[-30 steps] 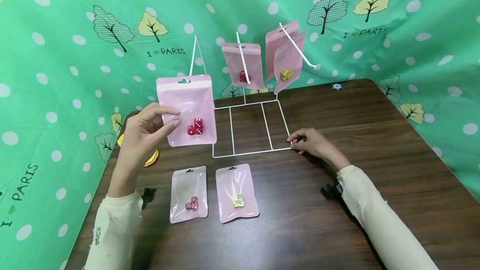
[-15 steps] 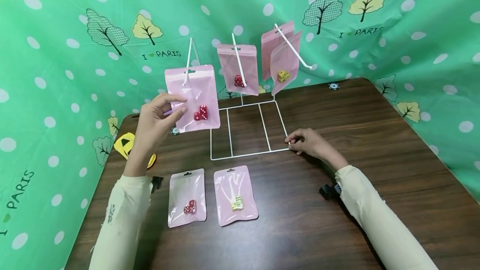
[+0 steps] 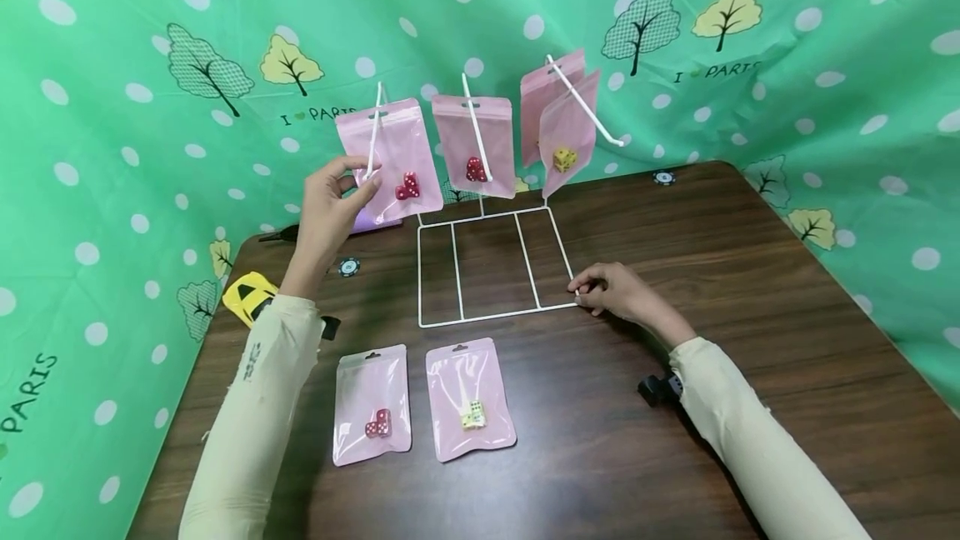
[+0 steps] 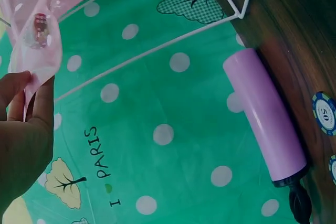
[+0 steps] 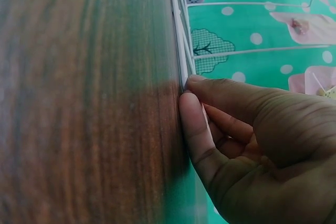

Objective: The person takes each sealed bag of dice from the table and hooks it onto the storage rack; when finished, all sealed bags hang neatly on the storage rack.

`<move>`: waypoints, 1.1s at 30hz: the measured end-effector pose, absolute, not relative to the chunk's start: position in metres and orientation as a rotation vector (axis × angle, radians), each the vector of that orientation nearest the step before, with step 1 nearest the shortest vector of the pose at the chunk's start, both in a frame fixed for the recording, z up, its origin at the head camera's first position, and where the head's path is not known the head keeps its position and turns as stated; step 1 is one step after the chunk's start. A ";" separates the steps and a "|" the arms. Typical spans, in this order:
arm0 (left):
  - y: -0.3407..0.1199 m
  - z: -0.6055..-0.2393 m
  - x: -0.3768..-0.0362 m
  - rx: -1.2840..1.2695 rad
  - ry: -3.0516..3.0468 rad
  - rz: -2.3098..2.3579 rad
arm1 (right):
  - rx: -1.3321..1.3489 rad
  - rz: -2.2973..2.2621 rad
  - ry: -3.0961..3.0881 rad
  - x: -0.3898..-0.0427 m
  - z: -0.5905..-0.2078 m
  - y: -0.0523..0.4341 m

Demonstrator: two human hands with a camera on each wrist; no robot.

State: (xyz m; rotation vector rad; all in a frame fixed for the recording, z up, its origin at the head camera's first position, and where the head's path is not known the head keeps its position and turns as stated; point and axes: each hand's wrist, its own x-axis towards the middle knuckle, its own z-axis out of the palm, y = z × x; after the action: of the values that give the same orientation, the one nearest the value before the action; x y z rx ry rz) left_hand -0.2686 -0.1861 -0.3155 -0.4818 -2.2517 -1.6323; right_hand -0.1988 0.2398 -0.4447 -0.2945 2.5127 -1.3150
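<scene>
My left hand (image 3: pixel 330 202) pinches the left edge of a pink zip bag (image 3: pixel 390 136) with red dice in its lower part. The bag's hang hole overlaps the left prong of a white wire display rack (image 3: pixel 495 319) in the head view. From the left wrist, the same bag (image 4: pixel 39 59) bends between thumb and fingers. My right hand (image 3: pixel 618 290) pinches the front right corner of the rack's base, thumb and forefinger on the wire. On the middle prong hangs a pink bag of red dice (image 3: pixel 475 132); the right prong carries pink bags, the front one with yellow dice (image 3: pixel 564 160).
Two more pink bags lie flat in front of the rack, one with red dice (image 3: pixel 372 390), the other with pale yellow dice (image 3: pixel 467 373). A yellow toy car (image 3: pixel 247 294), a purple cylinder with a black end (image 4: pixel 265 114) and poker chips (image 3: pixel 348 267) are on the table.
My left hand has carried its pink bag up, back and slightly right, from in front of the rack to the left prong. The right hand keeps its hold on the base corner.
</scene>
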 end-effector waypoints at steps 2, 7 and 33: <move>-0.188 -0.317 -0.271 -0.452 -2.255 -1.644 | -0.294 -1.311 2.510 -0.199 -0.445 0.238; -0.199 -0.324 -0.262 -0.380 -2.332 -1.537 | -0.321 -1.306 2.502 -0.200 -0.446 0.233; -0.289 -0.358 -0.146 -0.077 -2.849 -1.179 | -0.322 -1.287 2.456 -0.202 -0.439 0.237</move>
State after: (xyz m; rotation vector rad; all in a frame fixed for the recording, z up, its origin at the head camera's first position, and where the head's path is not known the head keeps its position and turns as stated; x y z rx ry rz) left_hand -0.1464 -0.2889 -0.3578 -0.0774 -2.8487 -1.1794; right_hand -0.2021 0.2369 -0.4390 -0.3222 2.4558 -1.2871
